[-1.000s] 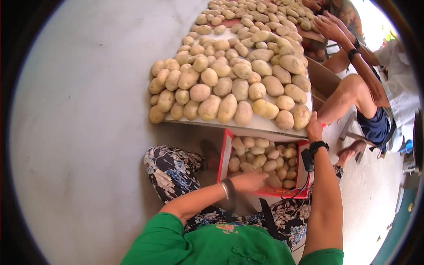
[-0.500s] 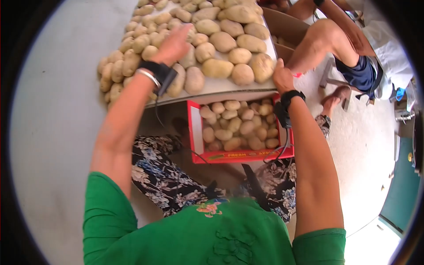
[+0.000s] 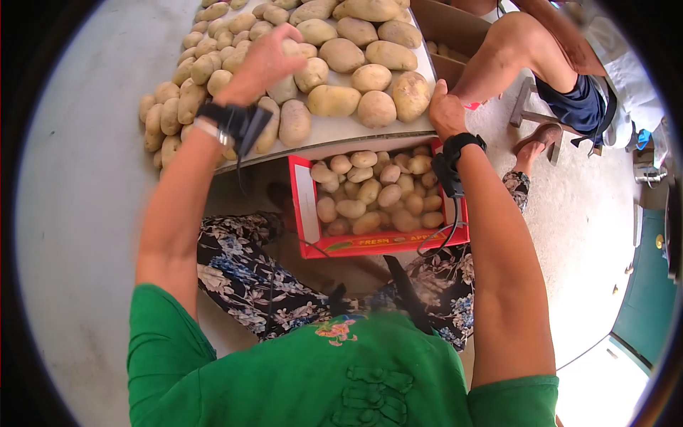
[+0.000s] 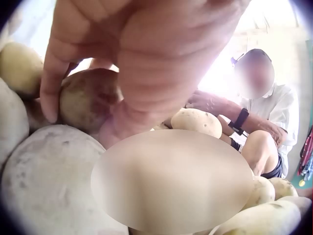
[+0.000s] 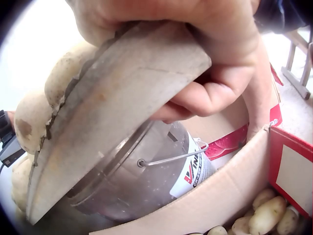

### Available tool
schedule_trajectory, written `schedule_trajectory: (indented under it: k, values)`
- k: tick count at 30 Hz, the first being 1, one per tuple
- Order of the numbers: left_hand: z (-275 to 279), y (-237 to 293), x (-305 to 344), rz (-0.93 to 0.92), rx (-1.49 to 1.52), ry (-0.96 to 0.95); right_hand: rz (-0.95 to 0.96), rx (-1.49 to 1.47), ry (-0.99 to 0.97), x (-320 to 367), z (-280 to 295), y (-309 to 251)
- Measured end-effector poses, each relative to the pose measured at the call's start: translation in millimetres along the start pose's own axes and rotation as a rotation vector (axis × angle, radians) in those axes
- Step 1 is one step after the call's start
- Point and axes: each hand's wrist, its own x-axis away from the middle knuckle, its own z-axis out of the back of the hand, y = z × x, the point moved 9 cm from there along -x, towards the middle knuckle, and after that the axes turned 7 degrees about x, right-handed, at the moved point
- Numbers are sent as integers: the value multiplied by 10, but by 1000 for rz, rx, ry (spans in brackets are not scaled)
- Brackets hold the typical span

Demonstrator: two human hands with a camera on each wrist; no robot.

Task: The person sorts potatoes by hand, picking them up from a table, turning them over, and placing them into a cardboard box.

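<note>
My left hand point(image 3: 262, 65) is over the potatoes on the white table point(image 3: 348, 132). In the left wrist view, the fingers and thumb of that hand point(image 4: 146, 54) are curled round a brownish potato point(image 4: 88, 100), with larger pale ones beside it. My right hand point(image 3: 447, 114) grips the table's near right corner. The right wrist view has this hand point(image 5: 220, 44) with fingers curled under the chipped tabletop edge point(image 5: 112, 88). Below the table edge stands a red-rimmed box point(image 3: 356, 247) of potatoes point(image 3: 390, 194).
A seated person's bare knee point(image 3: 523, 43) is near the table's right side, beside a low stool point(image 3: 525, 107). Under the tabletop the right wrist view shows a grey bucket point(image 5: 132, 181) with a wire handle and a cardboard box flap point(image 5: 225, 191).
My left hand has gone from the red-rimmed box up to the tabletop potatoes, its fingers now round one. My right hand stays at the corner. The head view has shifted.
</note>
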Motion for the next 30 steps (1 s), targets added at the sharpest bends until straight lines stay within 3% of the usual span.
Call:
schedule_trajectory:
  k: [2, 3, 4, 5, 6, 7, 8, 9, 14, 16, 17, 19, 20, 21, 22, 23, 25, 26, 28, 30]
  values:
    - [-245, 333, 326, -143, 267, -99, 0, 59, -12, -2, 13, 26]
    - [-451, 447, 540, -277, 59, -99, 34, 96, -14, 9, 27, -16]
    - [-758, 594, 850, 133, 427, -410, 130, 96, -21, 6, 11, -20]
    - [-845, 918, 1010, -264, 429, -368, 38, -114, -5, -64, -65, 157]
    - [-1163, 933, 1211, -77, 444, -575, 22, -56, 0, -15, -3, 98]
    - [-1442, 921, 1348, -98, 504, -568, -193, -65, -18, 18, 53, 160]
    - [-1633, 933, 1451, 38, 432, -664, -195, -61, 7, 28, 89, 145]
    - [-1838, 899, 1470, -67, 367, -538, -205, -55, 34, 33, 106, 162]
    - [-2341, 794, 1496, -26, 429, -223, -189, -102, 19, 54, 121, 132]
    - [-1991, 930, 1485, -171, 380, 105, -200, -95, 18, 54, 125, 116]
    - [-1927, 905, 1465, -178, 370, 113, -190, -102, 25, 36, 105, 120]
    - [-1710, 944, 1420, -136, 612, -109, -217, -85, 29, 34, 102, 162]
    - [-1558, 900, 1399, -162, 651, -126, -210, -89, 1, 51, 108, 142]
    - [-1251, 870, 1375, -224, 514, -7, -210, -99, 5, 77, 130, 103]
    - [-941, 756, 1338, -81, 458, 32, -214, -95, -4, 97, 142, 82]
    - [-615, 661, 1289, -183, 457, 154, -217, -88, -14, 111, 152, 68]
    - [63, 506, 1198, -200, 156, 380, -237, -89, 16, 123, 151, 97]
    - [300, 278, 1122, -87, 143, 438, -219, -95, 22, 94, 109, 124]
    - [744, 6, 1009, -89, -171, 582, -206, -100, 34, 61, 123, 154]
    - [1023, -360, 884, 24, -389, 600, -214, -65, -3, 67, 93, 136]
